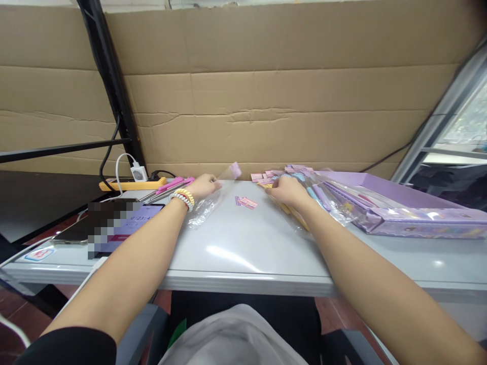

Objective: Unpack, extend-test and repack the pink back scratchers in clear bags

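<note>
My left hand is closed at the edge of a long clear plastic bag with a purple piece at its upper end. Its fingertips pinch the bag. On the right, my right hand has its fingers curled over a yellow slim item in clear wrapping. The fingers hide much of that item. Around this hand lie wrapped slim items with blue handles and purple handles. Small pink printed cards rest on the table between my hands.
Pink-handled thin tools lie left of my left hand. Behind them sit a yellow power strip and a white charger. Two phones rest at the table's left. An open purple box stands right, before a cardboard wall.
</note>
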Demonstrator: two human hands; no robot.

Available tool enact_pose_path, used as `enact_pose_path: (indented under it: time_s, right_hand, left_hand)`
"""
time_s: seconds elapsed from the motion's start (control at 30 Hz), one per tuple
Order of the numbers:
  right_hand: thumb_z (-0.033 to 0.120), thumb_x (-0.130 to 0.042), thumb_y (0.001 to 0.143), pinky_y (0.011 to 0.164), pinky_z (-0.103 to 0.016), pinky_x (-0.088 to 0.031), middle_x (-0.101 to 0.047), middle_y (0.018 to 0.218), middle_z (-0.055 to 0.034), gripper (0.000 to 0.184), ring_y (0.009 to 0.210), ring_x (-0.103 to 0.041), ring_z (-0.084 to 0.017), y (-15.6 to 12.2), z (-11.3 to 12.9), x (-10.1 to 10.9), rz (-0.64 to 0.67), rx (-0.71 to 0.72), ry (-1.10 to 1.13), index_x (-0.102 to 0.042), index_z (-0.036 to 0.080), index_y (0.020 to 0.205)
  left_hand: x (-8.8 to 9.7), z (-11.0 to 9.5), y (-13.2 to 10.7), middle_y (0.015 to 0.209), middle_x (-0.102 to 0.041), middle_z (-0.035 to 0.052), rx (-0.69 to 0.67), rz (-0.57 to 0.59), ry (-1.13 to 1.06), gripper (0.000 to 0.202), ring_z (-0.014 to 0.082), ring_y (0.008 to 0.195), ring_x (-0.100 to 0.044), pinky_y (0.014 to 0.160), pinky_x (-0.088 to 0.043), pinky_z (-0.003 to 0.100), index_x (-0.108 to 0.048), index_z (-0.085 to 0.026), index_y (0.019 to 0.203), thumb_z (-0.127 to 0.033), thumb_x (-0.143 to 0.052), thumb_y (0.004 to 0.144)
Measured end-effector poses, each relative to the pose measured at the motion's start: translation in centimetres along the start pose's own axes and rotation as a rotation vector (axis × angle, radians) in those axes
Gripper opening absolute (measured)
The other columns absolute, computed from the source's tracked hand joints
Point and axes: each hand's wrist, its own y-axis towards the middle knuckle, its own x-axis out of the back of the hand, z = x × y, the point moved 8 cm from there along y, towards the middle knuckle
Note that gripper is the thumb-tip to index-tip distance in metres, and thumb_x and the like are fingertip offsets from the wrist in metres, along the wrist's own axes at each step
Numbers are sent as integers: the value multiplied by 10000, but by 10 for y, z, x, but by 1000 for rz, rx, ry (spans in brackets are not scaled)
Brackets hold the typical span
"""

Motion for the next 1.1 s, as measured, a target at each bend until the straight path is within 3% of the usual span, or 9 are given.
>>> enact_pose_path:
  time_s: [0.07,0.2,0.3,0.4,0.53,0.7,0.87,0.97,1.1]
  right_hand:
    - [460,-535,759,670,-295,-406,-663,853,-96,306,830,-605,-237,1,4,1,-18,40,124,-623,167,776]
    - [576,-534,762,649,-271,-420,-649,988,-127,506,860,-596,-219,0,5,7,-81,20,452,-603,134,997]
    - [447,-607,759,540,-241,-420,-635,1020,-142,545,755,-599,-176,-2,2,8,-83,-17,708,-497,115,1177]
    - [204,-623,735,489,-209,-404,-647,890,-103,425,634,-570,-124,0,5,7,-53,45,847,-508,114,1134]
    - [296,-640,744,456,-209,-400,-637,955,-114,418,643,-582,-125,3,-1,5,-85,1,885,-519,118,1103]
    - [494,-593,771,483,-231,-404,-614,1081,-125,438,747,-585,-162,-2,0,2,-47,-50,737,-577,151,1042]
    - [640,-404,833,444,-250,-336,-657,873,-139,564,535,-536,-143,-4,6,-12,158,-79,863,-536,146,1070]
    - [709,-342,812,420,-258,-302,-654,735,-139,652,468,-526,-162,-6,11,-23,300,-106,989,-495,138,1087]
    - [634,-332,849,420,-265,-343,-667,856,-144,547,552,-594,-197,-13,34,-23,447,64,1249,-469,166,1096]
  left_hand:
    - [0,-13,-2,709,-627,21,-99,-8,-217,213,109,579,-530,550,-392,232,-574,-165,837,-373,-549,797]
    - [-15,-32,-10,594,-579,-9,-200,201,-500,228,64,463,-417,475,-321,211,-506,-168,774,-364,-621,759]
    - [-22,-47,-22,639,-622,7,-282,356,-550,271,71,520,-464,495,-317,210,-512,-163,756,-379,-672,716]
    - [-29,-56,-33,680,-636,13,-328,493,-541,291,80,561,-491,527,-341,223,-529,-157,742,-401,-683,701]
    - [-40,-63,-42,672,-636,13,-365,627,-511,316,84,561,-484,528,-333,230,-564,-148,788,-417,-699,692]
    - [-30,-73,-38,774,-655,37,-467,483,-617,285,99,659,-546,586,-363,239,-576,-135,834,-363,-698,715]
    - [-14,-80,-36,1115,-624,113,-541,333,-801,250,133,825,-597,701,-429,288,-517,-127,713,-288,-708,703]
    - [-15,-83,-38,1088,-629,120,-566,346,-805,235,168,912,-602,777,-447,330,-521,-128,685,-268,-709,703]
    - [-22,-86,-43,984,-647,103,-578,419,-811,230,191,975,-600,841,-454,361,-543,-133,688,-259,-735,677]
